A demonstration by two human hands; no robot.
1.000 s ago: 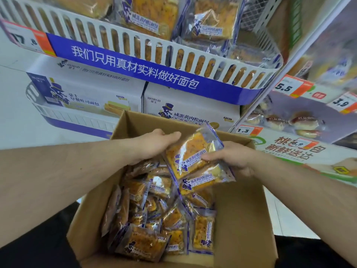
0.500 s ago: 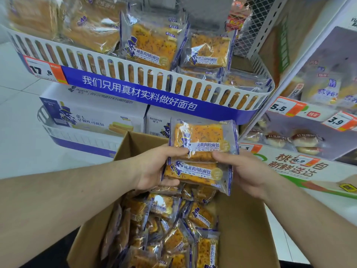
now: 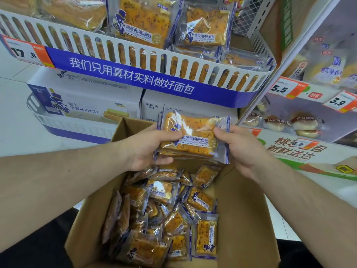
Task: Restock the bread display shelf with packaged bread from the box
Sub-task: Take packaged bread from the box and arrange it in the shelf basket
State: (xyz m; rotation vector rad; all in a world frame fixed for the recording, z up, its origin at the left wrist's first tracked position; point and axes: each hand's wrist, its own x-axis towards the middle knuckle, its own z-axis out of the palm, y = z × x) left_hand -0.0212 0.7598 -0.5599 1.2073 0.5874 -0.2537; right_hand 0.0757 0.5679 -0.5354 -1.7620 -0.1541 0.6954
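You are holding a stack of packaged bread (image 3: 190, 138) above the open cardboard box (image 3: 245, 219), your left hand (image 3: 146, 147) gripping its left edge and your right hand (image 3: 238, 148) pinching its right edge. The box is holding many more loose packets (image 3: 170, 215) of the same bread. Above, the white slotted display shelf (image 3: 154, 60) is carrying upright packs (image 3: 141, 20) behind a blue banner and a 17.8 price tag (image 3: 25, 53). White cartons (image 3: 85, 101) are sitting beneath it, over pale floor tiles (image 3: 13, 120).

white tiled floor (image 3: 13, 130); neighbouring shelf (image 3: 301, 93) with price tags.
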